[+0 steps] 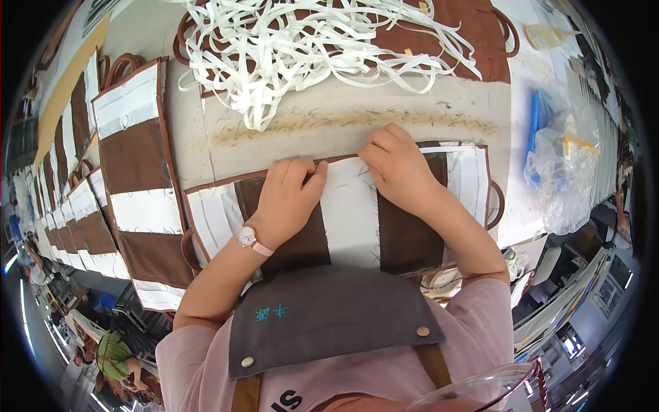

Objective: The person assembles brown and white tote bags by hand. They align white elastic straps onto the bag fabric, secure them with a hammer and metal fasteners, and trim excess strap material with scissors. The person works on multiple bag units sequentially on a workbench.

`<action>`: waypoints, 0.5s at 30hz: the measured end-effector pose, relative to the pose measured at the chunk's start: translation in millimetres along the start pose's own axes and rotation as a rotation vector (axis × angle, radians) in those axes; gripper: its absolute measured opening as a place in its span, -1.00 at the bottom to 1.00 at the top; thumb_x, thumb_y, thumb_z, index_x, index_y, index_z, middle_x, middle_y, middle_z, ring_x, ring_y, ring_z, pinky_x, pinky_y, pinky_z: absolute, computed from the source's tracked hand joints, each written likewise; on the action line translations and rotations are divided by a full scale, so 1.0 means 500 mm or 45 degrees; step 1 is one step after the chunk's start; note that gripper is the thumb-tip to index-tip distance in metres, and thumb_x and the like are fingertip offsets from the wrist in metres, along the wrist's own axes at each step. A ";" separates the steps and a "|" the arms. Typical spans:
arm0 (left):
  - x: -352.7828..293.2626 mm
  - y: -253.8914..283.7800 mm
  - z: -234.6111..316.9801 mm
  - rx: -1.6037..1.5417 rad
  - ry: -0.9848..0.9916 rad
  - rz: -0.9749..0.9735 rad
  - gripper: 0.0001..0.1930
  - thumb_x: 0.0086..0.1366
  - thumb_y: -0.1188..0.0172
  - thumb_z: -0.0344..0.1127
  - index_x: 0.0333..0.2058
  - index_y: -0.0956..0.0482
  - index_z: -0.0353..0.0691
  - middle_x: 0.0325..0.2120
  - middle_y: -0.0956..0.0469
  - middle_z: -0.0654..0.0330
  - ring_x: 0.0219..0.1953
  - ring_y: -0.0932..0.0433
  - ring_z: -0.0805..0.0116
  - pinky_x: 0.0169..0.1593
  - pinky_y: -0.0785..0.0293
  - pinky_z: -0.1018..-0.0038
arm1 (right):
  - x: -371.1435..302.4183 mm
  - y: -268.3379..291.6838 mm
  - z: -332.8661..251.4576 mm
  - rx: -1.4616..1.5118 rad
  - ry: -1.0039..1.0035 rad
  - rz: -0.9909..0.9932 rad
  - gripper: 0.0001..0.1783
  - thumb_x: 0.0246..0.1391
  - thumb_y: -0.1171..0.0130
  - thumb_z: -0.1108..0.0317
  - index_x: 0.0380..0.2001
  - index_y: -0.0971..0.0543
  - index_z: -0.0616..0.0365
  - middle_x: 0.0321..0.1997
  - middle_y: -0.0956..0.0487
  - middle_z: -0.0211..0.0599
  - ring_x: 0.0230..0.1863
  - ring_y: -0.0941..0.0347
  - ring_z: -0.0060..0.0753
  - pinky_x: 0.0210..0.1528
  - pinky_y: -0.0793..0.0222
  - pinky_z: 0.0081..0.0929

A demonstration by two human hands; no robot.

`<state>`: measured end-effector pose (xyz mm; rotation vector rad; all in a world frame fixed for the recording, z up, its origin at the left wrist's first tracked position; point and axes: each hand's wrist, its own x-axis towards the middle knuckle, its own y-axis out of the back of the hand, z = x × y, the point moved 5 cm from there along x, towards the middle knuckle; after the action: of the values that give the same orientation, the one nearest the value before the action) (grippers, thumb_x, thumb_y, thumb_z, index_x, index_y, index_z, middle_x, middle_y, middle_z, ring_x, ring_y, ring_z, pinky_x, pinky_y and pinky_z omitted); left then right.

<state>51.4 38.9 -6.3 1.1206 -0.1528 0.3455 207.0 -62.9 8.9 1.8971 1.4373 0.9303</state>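
A brown-and-white striped fabric panel (351, 220) with brown bound edges and loop handles lies before me. My left hand (287, 196) is on its far edge, fingers curled and thumb near the binding, a pink-strapped watch on the wrist. Just right of the middle, my right hand (397, 165) pinches the same edge, its fingers bent over the binding. Loose threads hang along the seams of the white middle stripe. What lies under the curled fingers is hidden.
Beyond the panel, a tangled heap of white tape (295, 55) covers part of a brown fabric piece (453, 34). Similar striped panels (141, 154) are spread at the left. At the right are a crumpled clear plastic bag (563, 175) and a small bottle (546, 36).
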 end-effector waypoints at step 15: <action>0.021 0.004 0.011 -0.097 0.055 -0.051 -0.62 0.12 -0.20 -0.52 -0.03 -0.55 -0.26 -0.19 -0.46 0.13 -0.16 -0.48 0.17 -0.05 -0.45 0.31 | -0.001 -0.040 0.005 -0.057 0.182 -0.076 -0.86 -0.11 -0.12 0.54 -0.40 -0.52 0.13 -0.26 -0.45 -0.26 -0.13 -0.37 -0.13 0.00 -0.34 -0.23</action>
<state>60.8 36.8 0.6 1.0392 -0.1046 0.3255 197.8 -58.3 -8.6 1.7762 1.5331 1.0792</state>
